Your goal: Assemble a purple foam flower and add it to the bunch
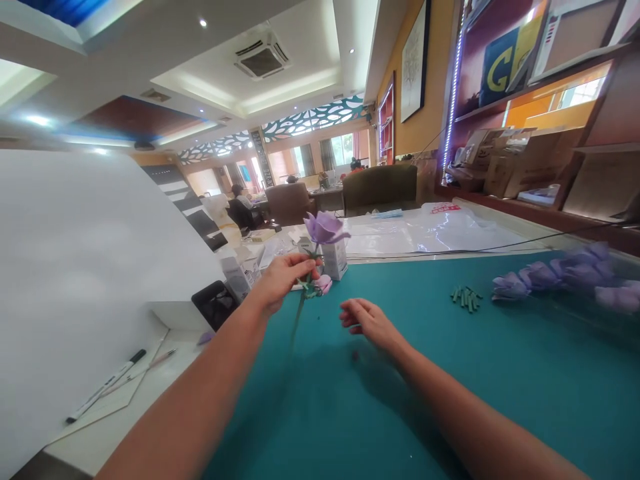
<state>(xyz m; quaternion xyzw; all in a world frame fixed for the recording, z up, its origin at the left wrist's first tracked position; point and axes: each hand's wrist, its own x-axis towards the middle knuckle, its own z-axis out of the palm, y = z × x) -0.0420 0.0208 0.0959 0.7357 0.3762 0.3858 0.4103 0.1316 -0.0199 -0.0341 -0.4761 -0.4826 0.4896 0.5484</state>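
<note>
My left hand (pixel 287 277) is closed round the green stem of an artificial purple rose (pixel 325 229), just under its bloom. The rose stands upright above the mat, and its stem (pixel 296 323) runs down below my fingers. A smaller pink bud (pixel 324 285) with green leaves shows just below that hand. To the right, my right hand (pixel 367 321) hovers over the green mat (pixel 400 413), apart from the flower. Its fingers are loosely bent with a small gap between them, and nothing shows in them.
Short green stem pieces (pixel 466 299) lie in a pile on the mat. Several purple flowers (pixel 555 273) lie at the far right. Small white boxes (pixel 336 259) and a black device (pixel 216 303) stand at the left. A marker (pixel 106 387) lies beside the white panel (pixel 90 267). Chairs (pixel 383 190) stand behind.
</note>
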